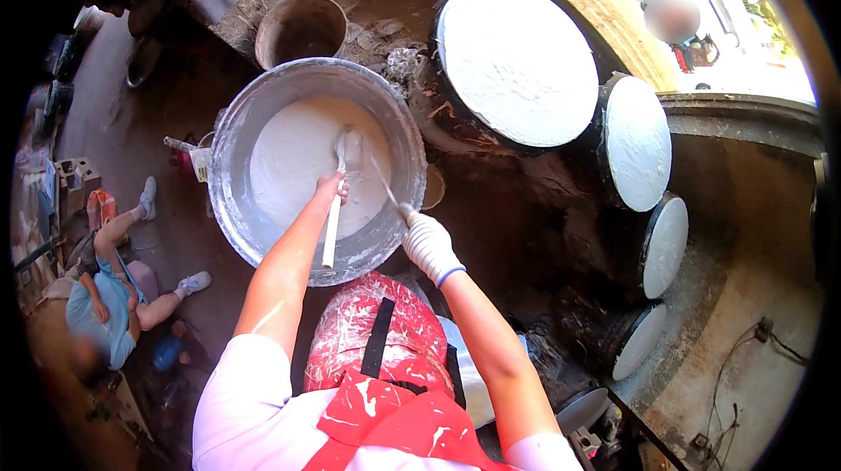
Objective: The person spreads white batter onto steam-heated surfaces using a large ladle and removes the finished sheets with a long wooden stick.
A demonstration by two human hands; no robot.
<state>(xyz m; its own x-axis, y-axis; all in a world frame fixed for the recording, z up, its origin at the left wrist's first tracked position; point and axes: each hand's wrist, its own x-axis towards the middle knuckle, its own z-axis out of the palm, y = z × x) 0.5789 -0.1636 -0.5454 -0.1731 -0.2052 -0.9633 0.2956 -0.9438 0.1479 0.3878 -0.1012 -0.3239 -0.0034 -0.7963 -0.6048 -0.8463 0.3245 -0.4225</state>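
1. The left hand (pixel 333 188), bare, has its fingers wrapped around the pale handle of a ladle (pixel 332 233); the ladle's rounded head sits in white liquid (pixel 289 151), and the handle's free end points back toward the wearer.
2. The right hand (pixel 429 245), in a white striped knit glove with a blue cuff, is closed around a thin stick (pixel 384 180) that slants over the liquid toward the ladle's head. Whether the two tools touch, I cannot tell.
3. Around both tools is a large round grey pot (pixel 232 160), directly in front of the wearer, its rim and inner wall smeared white.
4. Close to the wearer's body is a red apron (pixel 377 322), streaked with white, over a white top.
5. Just beyond the pot stands a brown bucket (pixel 262 43).
6. To the right, four round white surfaces (pixel 517 63) with dark sides curve in a row, the largest farthest forward.
7. Well off to the left, another person (pixel 103 309) in a light blue shirt and white shoes sits low.
8. At upper right is a bright, sunlit area.
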